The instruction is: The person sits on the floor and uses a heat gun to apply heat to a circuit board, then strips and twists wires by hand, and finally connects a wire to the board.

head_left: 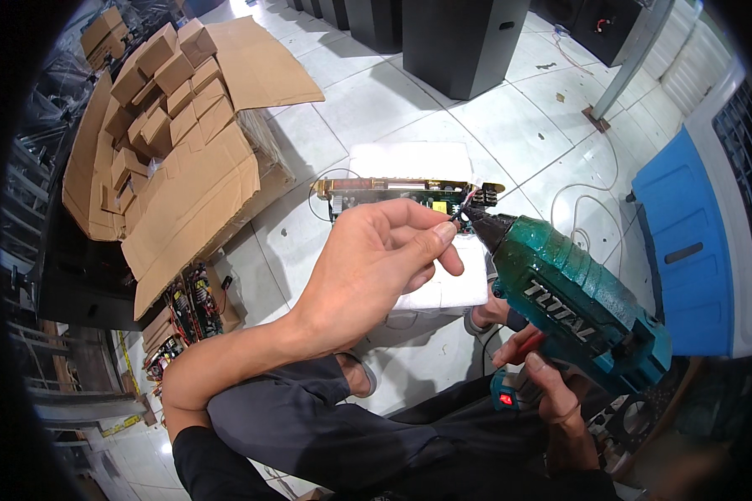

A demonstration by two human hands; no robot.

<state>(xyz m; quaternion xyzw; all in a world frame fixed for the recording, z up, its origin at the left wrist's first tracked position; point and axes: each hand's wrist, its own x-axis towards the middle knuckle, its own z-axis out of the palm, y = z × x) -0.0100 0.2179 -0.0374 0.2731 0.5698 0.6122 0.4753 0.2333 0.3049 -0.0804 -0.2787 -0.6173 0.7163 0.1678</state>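
Note:
My right hand (pixel 551 392) grips the handle of a teal hot glue gun (pixel 572 292), with a finger at its red trigger. The gun's black nozzle (pixel 491 230) points up and left, close to dark wires (pixel 473 206) with a small black connector (pixel 490 194). Beside the nozzle tip, my left hand (pixel 384 259) is closed in a pinch on a dark wire. Behind the hand, a green circuit board (pixel 368 194) with a brass-coloured edge lies on a white foam block (pixel 409 159). My left hand hides part of the board.
A large open carton (pixel 200 200) filled with small cardboard boxes stands at the left. Below it are several circuit boards (pixel 194 305). Black cabinets (pixel 464 42) stand at the back on the white tiled floor. To the right are a blue plastic panel (pixel 685 242) and a loose cable (pixel 614 167).

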